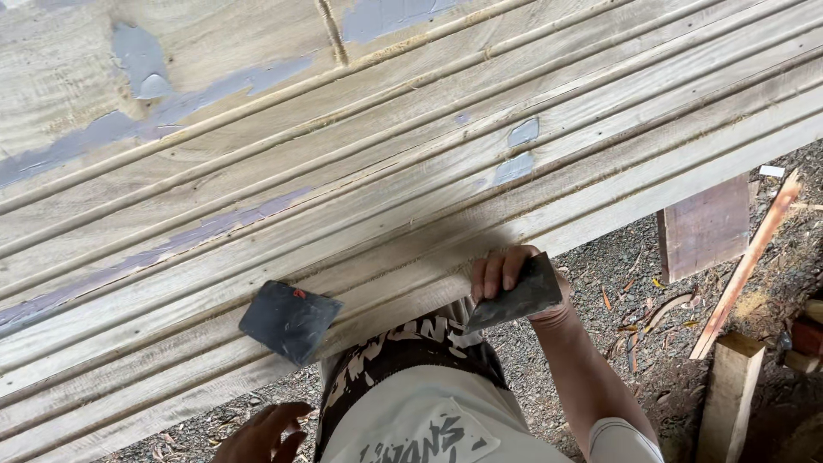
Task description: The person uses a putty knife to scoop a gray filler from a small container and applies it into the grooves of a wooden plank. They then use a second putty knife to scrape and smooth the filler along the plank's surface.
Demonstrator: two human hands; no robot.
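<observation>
A large grooved wooden panel (360,163) slopes across the view, with grey filler patches smeared along some grooves and knots. My right hand (506,274) grips a dark, flat scraper blade (519,296) at the panel's near edge, fingers curled over its top. A second dark, square scraper (289,320) lies flat on the panel near that edge, left of my right hand. My left hand (261,433) hangs below the panel at the bottom of the view, fingers apart, holding nothing.
Gravel ground strewn with wood chips lies beneath the panel. At the right stand a reddish board (705,227), a thin slanted strip (746,266) and a pale timber post (729,394).
</observation>
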